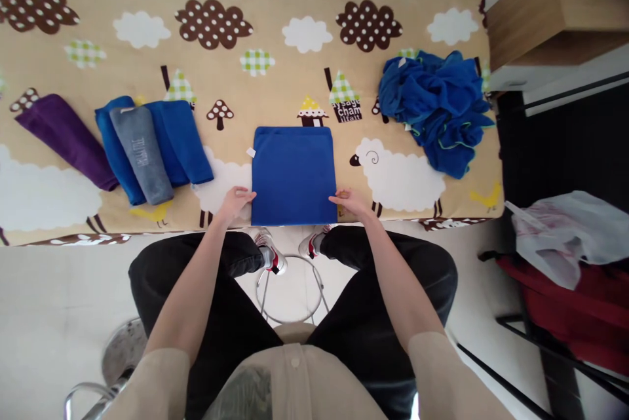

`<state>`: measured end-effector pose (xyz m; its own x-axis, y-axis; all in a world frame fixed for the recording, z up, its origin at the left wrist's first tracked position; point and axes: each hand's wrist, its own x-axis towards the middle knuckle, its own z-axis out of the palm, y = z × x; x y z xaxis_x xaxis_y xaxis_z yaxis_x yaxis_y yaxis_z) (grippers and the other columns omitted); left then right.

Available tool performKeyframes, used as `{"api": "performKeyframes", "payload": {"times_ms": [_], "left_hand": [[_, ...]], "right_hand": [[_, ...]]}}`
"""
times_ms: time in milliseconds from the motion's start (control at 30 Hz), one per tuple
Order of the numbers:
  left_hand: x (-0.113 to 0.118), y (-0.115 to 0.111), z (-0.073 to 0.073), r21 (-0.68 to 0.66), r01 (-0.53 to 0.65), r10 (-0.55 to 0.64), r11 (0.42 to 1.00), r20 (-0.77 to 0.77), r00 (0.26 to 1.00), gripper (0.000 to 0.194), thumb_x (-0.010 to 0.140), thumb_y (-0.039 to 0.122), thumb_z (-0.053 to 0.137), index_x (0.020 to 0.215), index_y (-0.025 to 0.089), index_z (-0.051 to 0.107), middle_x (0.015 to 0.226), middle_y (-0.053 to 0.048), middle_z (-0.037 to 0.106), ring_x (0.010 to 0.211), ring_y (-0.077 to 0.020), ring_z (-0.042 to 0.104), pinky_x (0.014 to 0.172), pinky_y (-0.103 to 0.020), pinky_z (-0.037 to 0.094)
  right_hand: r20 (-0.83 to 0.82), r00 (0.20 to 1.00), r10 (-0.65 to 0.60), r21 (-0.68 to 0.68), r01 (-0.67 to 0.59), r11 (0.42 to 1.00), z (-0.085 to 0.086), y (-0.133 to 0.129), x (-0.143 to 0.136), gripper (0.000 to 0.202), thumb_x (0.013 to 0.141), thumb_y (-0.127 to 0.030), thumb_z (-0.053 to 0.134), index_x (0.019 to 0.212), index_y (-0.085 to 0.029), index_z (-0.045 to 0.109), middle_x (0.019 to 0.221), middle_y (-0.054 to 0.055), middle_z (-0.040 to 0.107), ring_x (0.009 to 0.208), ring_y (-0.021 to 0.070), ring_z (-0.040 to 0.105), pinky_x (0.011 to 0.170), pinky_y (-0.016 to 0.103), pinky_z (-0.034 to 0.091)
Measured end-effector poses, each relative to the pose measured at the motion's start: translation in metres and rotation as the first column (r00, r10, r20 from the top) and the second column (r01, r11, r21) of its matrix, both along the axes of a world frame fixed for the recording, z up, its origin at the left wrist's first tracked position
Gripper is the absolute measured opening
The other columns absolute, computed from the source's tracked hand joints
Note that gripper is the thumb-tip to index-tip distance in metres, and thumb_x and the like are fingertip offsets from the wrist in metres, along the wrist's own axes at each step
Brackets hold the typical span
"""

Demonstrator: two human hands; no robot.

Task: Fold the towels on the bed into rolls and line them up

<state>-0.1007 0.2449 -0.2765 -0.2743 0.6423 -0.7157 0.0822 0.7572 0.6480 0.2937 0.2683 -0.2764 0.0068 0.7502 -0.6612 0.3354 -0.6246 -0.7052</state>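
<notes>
Nearby: crumpled blue cloth (437, 102), folded purple towel (69, 141); left hand (236, 202), right hand (352, 201) touched folded blue towel (293, 171) at opposite edges; pinching, couldn't tell.

A beige sheep-and-cloud print covers the bench (285, 82). From left to right lie a purple folded cloth (69, 143), a cluster of blue and grey cloths (140, 151), a flat blue cloth (293, 174) at the near edge, and a crumpled blue heap (432, 105).

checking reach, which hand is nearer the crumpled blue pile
Right. The right hand is left of the crumpled blue pile, lower in view; the left hand is farther left, beyond the flat blue cloth.
</notes>
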Motion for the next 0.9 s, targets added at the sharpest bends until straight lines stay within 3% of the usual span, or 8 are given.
{"api": "performKeyframes", "payload": {"times_ms": [133, 267, 367, 567, 700, 833, 900], "left_hand": [[0.0, 0.066, -0.011, 0.128, -0.117, 0.108, 0.985, 0.081, 0.991, 0.037, 0.075, 0.017, 0.084, 0.103, 0.019, 0.059, 0.089, -0.005, 0.074, 0.08, -0.0167, 0.071, 0.079, -0.03, 0.057], [0.001, 0.131, -0.026, 0.2, -0.141, 0.136, 0.97, 0.039, 0.99, 0.029, 0.08, 0.017, 0.081, 0.1, 0.02, 0.06, 0.097, -0.008, 0.074, 0.083, -0.0173, 0.072, 0.077, -0.031, 0.059], [0.004, 0.166, -0.032, 0.272, -0.152, 0.15, 0.95, 0.029, 0.988, 0.028, 0.081, 0.017, 0.08, 0.099, 0.02, 0.06, 0.096, -0.009, 0.075, 0.087, -0.0199, 0.073, 0.082, -0.035, 0.06], [0.0, 0.199, -0.033, 0.343, -0.027, 0.08, 0.939, -0.142, 0.987, 0.021, 0.073, 0.01, 0.079, 0.087, 0.019, 0.065, 0.083, -0.008, 0.073, 0.082, -0.0234, 0.072, 0.084, -0.04, 0.06], [-0.007, 0.211, -0.04, 0.429, 0.01, 0.081, 0.903, -0.195, 0.977, 0.021, 0.074, 0.014, 0.078, 0.089, 0.02, 0.064, 0.086, -0.008, 0.073, 0.085, -0.0233, 0.072, 0.086, -0.041, 0.061], [-0.006, 0.221, -0.05, 0.403, 0.098, 0.022, 0.91, -0.284, 0.959, 0.023, 0.072, 0.013, 0.08, 0.087, 0.02, 0.064, 0.087, -0.008, 0.07, 0.092, -0.0249, 0.072, 0.094, -0.044, 0.059], [-0.007, 0.226, -0.054, 0.368, 0.172, -0.061, 0.914, -0.295, 0.954, 0.024, 0.07, 0.014, 0.083, 0.086, 0.021, 0.066, 0.086, -0.007, 0.07, 0.094, -0.0257, 0.071, 0.096, -0.044, 0.058]], "right_hand": [[0.035, 0.999, -0.033, 0.098, 0.029, 0.995, -0.016, 0.066, -0.013, 0.041, 0.065, -0.047, 0.088, 0.084, -0.02, 0.064, 0.077, 0.002, 0.07, 0.07, 0.0156, 0.061, 0.052, 0.023, 0.045], [0.143, 0.981, -0.129, 0.254, 0.09, 0.963, -0.037, 0.135, -0.021, 0.036, 0.075, -0.037, 0.083, 0.099, -0.021, 0.062, 0.081, 0.003, 0.071, 0.071, 0.0182, 0.066, 0.064, 0.033, 0.058], [0.17, 0.978, -0.122, 0.304, 0.065, 0.95, -0.046, 0.171, -0.026, 0.036, 0.076, -0.034, 0.082, 0.103, -0.02, 0.063, 0.081, 0.005, 0.071, 0.071, 0.0213, 0.068, 0.072, 0.042, 0.062], [0.202, 0.975, -0.087, 0.334, 0.015, 0.943, -0.052, 0.206, -0.026, 0.02, 0.079, -0.036, 0.077, 0.083, -0.019, 0.067, 0.078, 0.008, 0.07, 0.068, 0.0221, 0.067, 0.073, 0.046, 0.064], [0.272, 0.958, -0.087, 0.406, -0.032, 0.913, -0.057, 0.222, -0.021, 0.019, 0.081, -0.036, 0.076, 0.082, -0.019, 0.067, 0.082, 0.008, 0.071, 0.083, 0.025, 0.071, 0.088, 0.048, 0.061], [0.337, 0.94, -0.055, 0.416, -0.096, 0.904, -0.057, 0.23, -0.028, 0.017, 0.081, -0.031, 0.077, 0.086, -0.017, 0.069, 0.086, 0.009, 0.071, 0.092, 0.0256, 0.07, 0.099, 0.049, 0.055], [0.337, 0.94, -0.051, 0.391, -0.091, 0.916, -0.056, 0.233, -0.032, 0.018, 0.079, -0.029, 0.079, 0.087, -0.017, 0.069, 0.085, 0.008, 0.07, 0.091, 0.0254, 0.069, 0.099, 0.049, 0.055]]}}
